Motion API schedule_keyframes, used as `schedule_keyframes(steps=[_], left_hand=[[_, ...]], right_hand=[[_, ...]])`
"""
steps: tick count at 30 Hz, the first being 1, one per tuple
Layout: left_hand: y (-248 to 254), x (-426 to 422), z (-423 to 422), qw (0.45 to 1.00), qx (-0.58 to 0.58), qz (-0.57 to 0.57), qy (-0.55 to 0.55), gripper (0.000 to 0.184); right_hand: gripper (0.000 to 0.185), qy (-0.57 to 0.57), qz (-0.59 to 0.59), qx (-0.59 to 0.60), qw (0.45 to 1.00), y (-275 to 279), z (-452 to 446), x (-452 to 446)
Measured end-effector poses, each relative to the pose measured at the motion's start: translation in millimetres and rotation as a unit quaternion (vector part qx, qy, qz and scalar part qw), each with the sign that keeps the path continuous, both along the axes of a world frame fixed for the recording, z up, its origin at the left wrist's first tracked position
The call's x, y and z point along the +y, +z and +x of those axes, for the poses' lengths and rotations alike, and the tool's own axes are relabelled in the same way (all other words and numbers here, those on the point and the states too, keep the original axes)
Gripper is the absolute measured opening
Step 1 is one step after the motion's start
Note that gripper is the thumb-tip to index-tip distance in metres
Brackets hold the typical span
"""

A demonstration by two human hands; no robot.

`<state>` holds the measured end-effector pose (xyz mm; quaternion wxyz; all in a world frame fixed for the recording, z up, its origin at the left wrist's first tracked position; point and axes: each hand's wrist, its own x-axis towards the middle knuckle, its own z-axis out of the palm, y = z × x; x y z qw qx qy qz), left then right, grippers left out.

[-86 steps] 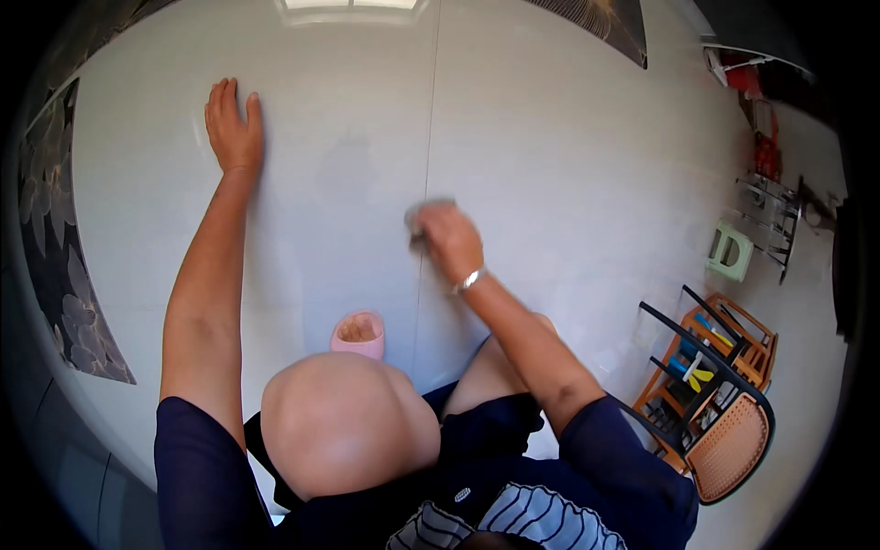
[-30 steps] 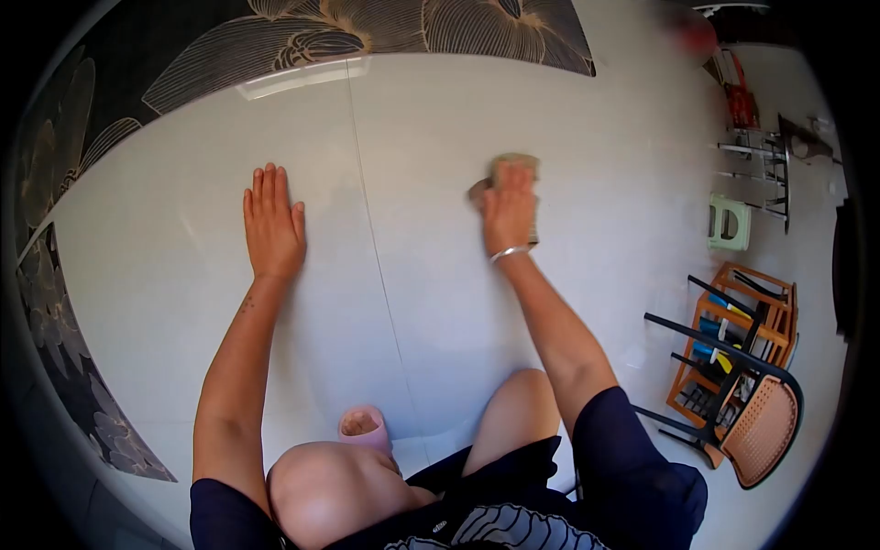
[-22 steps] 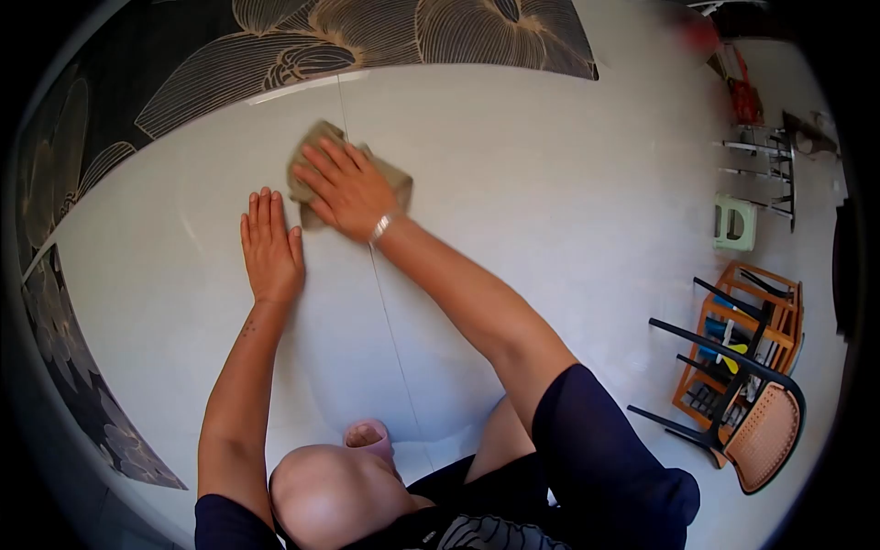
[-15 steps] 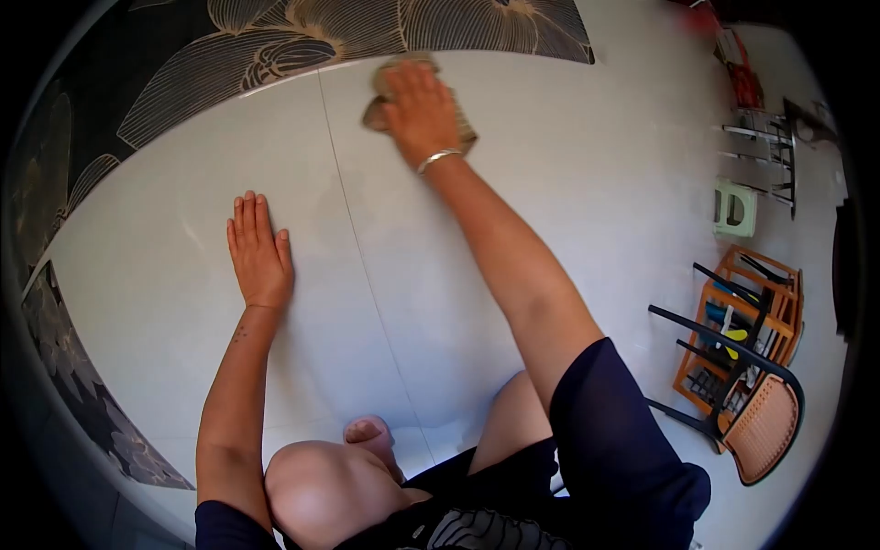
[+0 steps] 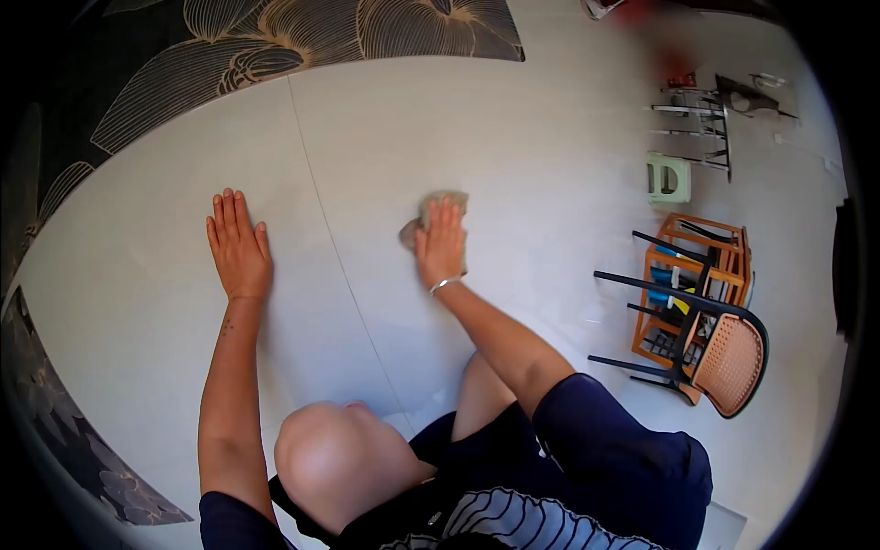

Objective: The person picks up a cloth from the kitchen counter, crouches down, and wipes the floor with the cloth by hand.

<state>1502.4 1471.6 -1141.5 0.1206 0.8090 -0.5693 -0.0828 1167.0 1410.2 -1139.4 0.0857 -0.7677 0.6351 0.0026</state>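
Observation:
My right hand (image 5: 443,247) holds a folded greenish-brown cloth (image 5: 447,198) pressed against the pale tiled floor (image 5: 367,156). Its fingers lie over the cloth, whose edges stick out above and to the left of the hand. A silver bracelet (image 5: 445,285) circles that wrist. To the left, across a thin tile seam (image 5: 332,234), my left hand (image 5: 240,255) rests palm down on the floor, fingers stretched out and nothing in it. My bent knee (image 5: 339,458) shows between the arms.
A dark mat with gold flower lines (image 5: 312,37) borders the floor at the top, and similar patterned material (image 5: 73,431) runs along the left. On the right are a chair with a woven back (image 5: 731,365), a wooden rack (image 5: 733,252), a light green stool (image 5: 670,179) and a metal rack (image 5: 701,110).
My right hand has drawn the cloth back toward my body, away from the mat, its elbow bending. My left hand stays flat on the floor. The view has shifted somewhat.

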Motion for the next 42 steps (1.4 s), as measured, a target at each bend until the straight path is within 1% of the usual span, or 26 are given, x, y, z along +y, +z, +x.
schedule_keyframes(steps=[1,3,5,7,9,11,13,15,17,19,22,24,25,27,29,31,33,34,36,37,39,40,41,42], left_hand=[[1,0,0,1.0,0.004,-0.004,0.0,0.055],[3,0,0,1.0,0.012,-0.004,0.001,0.055],[3,-1,1,1.0,0.019,-0.003,-0.006,0.055],[-1,-1,1,1.0,0.016,0.002,0.001,0.056],[-9,-2,3,0.999,0.016,-0.013,-0.024,0.054],[-12,2,4,0.998,-0.001,-0.059,-0.017,0.054],[-8,3,2,0.998,0.002,-0.055,-0.036,0.053],[-12,2,2,0.997,-0.016,-0.067,-0.028,0.053],[-16,2,0,0.996,-0.026,-0.074,-0.046,0.053],[-16,1,0,0.996,-0.025,-0.073,-0.041,0.053],[-16,0,0,0.995,-0.04,-0.079,-0.05,0.053],[-15,3,-2,0.995,-0.04,-0.079,-0.052,0.053],[-14,1,-1,0.994,-0.04,-0.084,-0.058,0.053],[-14,1,-3,0.993,-0.048,-0.088,-0.059,0.053],[-16,0,-3,0.991,-0.062,-0.095,-0.064,0.053],[-24,-1,3,0.991,-0.075,-0.094,-0.065,0.053],[-29,1,8,0.99,-0.085,-0.093,-0.067,0.053],[-32,1,12,0.989,-0.085,-0.089,-0.076,0.054],[-34,1,18,0.991,-0.083,-0.07,-0.085,0.055],[-38,0,25,0.99,-0.089,-0.076,-0.081,0.055],[-41,-4,42,0.994,-0.028,-0.027,-0.104,0.058],[-33,-8,44,0.995,-0.009,0.02,-0.093,0.067],[-24,-13,39,0.996,-0.018,0.014,-0.091,0.067],[-15,-18,24,0.991,-0.031,0.061,-0.113,0.073]], right_hand=[[0.062,0.009,0.008,-0.004,1.0,2,7,12],[0.063,-0.009,0.01,0.003,1.0,2,12,14],[0.064,-0.004,0.026,0.002,1.0,4,12,11],[0.066,-0.016,0.044,0.024,0.999,4,12,8],[0.067,-0.018,0.06,0.055,0.997,8,18,9],[0.068,-0.007,0.034,0.066,0.997,6,19,14],[0.067,-0.035,0.045,0.054,0.997,8,23,14],[0.066,-0.049,0.071,0.043,0.995,11,26,12],[0.065,-0.064,0.059,0.022,0.996,10,28,13],[0.064,-0.07,0.047,-0.006,0.996,10,24,17],[0.062,-0.063,0.028,-0.049,0.996,4,16,16],[0.062,0.007,0.041,-0.041,0.998,3,-4,12],[0.062,0.01,0.044,-0.048,0.998,4,-19,7],[0.062,0.0,0.09,0.041,0.995,13,-67,-7],[0.061,-0.075,-0.02,-0.035,0.996,-4,-136,-14],[0.061,-0.109,-0.061,0.015,0.992,-20,-194,-28],[0.054,-0.122,-0.103,0.005,0.987,-14,-230,-42],[0.054,-0.118,-0.109,-0.004,0.987,-10,-244,-52],[0.044,-0.191,-0.107,-0.053,0.974,2,-259,-70],[0.044,-0.188,-0.113,-0.06,0.974,10,-256,-75],[0.037,-0.284,-0.164,-0.156,0.932,25,-241,-87],[0.033,-0.178,-0.252,-0.153,0.939,22,-235,-90],[0.032,-0.156,-0.197,-0.229,0.94,44,-209,-87],[0.035,-0.133,-0.14,-0.302,0.933,72,-174,-76]])
